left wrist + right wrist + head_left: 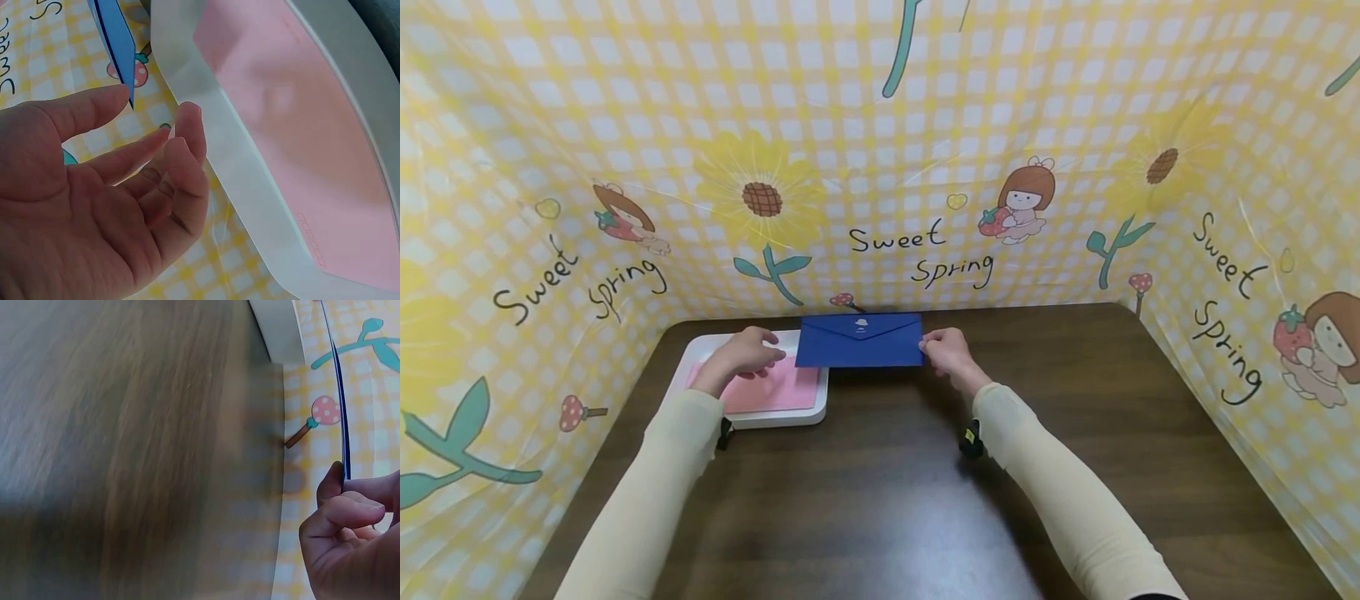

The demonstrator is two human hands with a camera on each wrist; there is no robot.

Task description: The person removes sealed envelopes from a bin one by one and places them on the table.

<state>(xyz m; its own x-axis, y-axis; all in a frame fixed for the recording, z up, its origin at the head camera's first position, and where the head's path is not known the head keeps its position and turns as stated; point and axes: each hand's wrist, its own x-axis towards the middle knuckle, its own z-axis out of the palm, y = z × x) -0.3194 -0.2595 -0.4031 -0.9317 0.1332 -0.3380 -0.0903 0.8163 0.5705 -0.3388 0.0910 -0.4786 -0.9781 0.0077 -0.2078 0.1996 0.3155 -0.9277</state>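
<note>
A dark blue envelope with a pointed flap and a small pale emblem is held up above the far side of the table. At its right edge, my right hand pinches it between thumb and fingers; the right wrist view shows the envelope edge-on. My left hand is over the white tray, fingers loosely bent with nothing between them. The left wrist view shows its thumb tip right by the corner of the envelope. Pink paper or an envelope lies in the tray.
The brown wooden table spreads out in front of me. A yellow checked cloth with flowers, lettering and cartoon figures hangs along the back and both sides. Dark wrist devices show at both cuffs.
</note>
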